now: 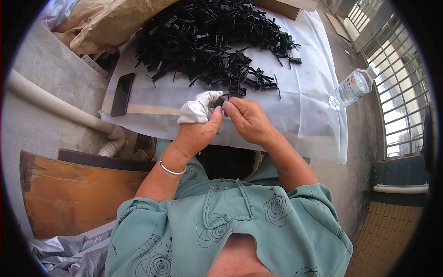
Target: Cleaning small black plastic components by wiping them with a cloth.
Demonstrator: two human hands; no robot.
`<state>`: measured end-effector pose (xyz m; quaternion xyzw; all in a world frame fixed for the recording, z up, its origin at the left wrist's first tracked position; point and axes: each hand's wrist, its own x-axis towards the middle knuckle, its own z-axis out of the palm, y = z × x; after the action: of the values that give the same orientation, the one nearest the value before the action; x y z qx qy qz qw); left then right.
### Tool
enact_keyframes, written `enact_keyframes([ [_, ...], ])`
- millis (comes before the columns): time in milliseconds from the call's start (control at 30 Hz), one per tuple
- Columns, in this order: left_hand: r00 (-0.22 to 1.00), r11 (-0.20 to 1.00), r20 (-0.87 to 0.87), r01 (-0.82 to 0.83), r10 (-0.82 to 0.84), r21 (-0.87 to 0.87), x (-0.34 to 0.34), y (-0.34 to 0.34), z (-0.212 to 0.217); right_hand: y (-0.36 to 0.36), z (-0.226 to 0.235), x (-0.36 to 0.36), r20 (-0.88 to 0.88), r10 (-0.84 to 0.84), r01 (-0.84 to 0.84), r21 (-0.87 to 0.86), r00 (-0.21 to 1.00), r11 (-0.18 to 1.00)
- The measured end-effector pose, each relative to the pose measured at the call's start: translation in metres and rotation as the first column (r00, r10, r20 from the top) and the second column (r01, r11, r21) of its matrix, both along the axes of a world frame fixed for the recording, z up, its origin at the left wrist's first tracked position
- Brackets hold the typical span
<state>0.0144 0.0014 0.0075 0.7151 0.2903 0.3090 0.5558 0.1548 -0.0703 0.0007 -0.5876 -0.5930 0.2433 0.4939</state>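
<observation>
Both my hands meet over the near edge of a table covered with a white plastic sheet. My left hand, partly wrapped in a white cloth glove, is closed round a small black plastic part. Pressed up against that part, my right hand is bare, with thumb and forefinger pinched together. What lies between those fingertips is too small to make out. Just beyond my hands spreads a large heap of similar black plastic parts, many with thin stems sticking out.
A dark phone lies at the table's left edge. On the right edge stands a clear water bottle. Brown paper sacking is at the back left, a cardboard box at the back. A wooden board stands near my left side.
</observation>
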Motion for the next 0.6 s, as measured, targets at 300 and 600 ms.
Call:
enact_keyframes([
  [300,0.994,0.764,-0.058,-0.032,0.09,0.645,0.002,-0.005,-0.018,0.006,-0.029,-0.014,-0.189,-0.11,0.083,-0.145,0.976,0.986],
  [600,0.975,0.99,0.22,0.059,-0.03,-0.128,-0.006,0.006,-0.012,-0.003,-0.01,0.005,-0.059,-0.02,0.014,-0.109,0.998,0.994],
])
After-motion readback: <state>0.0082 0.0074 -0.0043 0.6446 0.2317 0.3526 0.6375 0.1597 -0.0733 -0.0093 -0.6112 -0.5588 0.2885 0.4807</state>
